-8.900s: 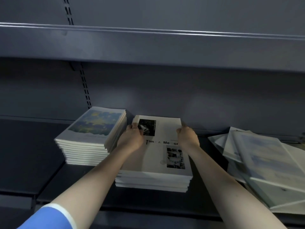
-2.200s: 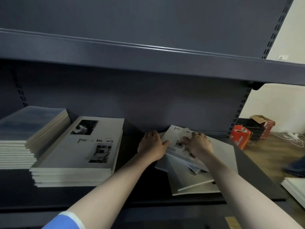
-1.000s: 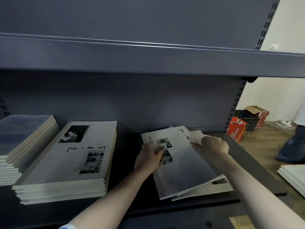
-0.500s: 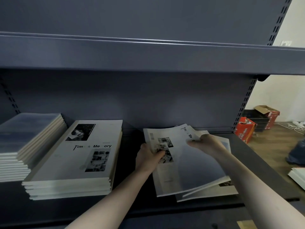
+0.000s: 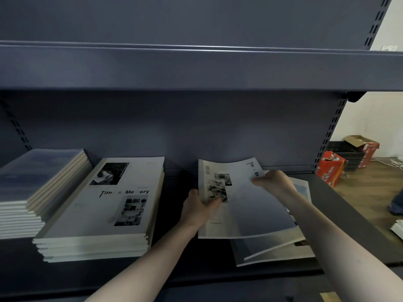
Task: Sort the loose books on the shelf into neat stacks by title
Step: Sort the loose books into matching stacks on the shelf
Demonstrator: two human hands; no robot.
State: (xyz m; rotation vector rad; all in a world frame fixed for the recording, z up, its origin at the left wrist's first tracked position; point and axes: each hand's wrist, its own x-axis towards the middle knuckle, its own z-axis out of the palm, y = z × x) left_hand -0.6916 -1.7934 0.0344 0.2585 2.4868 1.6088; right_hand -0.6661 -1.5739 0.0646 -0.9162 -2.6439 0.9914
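Observation:
A white "Time & Memory" book (image 5: 242, 205) is held lifted and turned sideways above the loose pile (image 5: 274, 249) on the right of the dark shelf (image 5: 174, 273). My left hand (image 5: 196, 208) grips its left edge, thumb on the cover. At the far right corner my right hand (image 5: 274, 182) pinches it by the title. A neat stack of the same title (image 5: 102, 212) lies in the middle of the shelf. A taller stack of blue-covered books (image 5: 32, 188) sits at the left.
The upper shelf (image 5: 196, 68) overhangs close above. To the right, beyond the shelf's end, red cardboard boxes (image 5: 331, 166) and a black crate (image 5: 351, 155) stand on a wooden floor, with more white books (image 5: 398, 227) at the frame edge.
Both hands took the top "Time & Memory" book from the loose pile, raised it and shifted it slightly left. The cover now bows between the hands.

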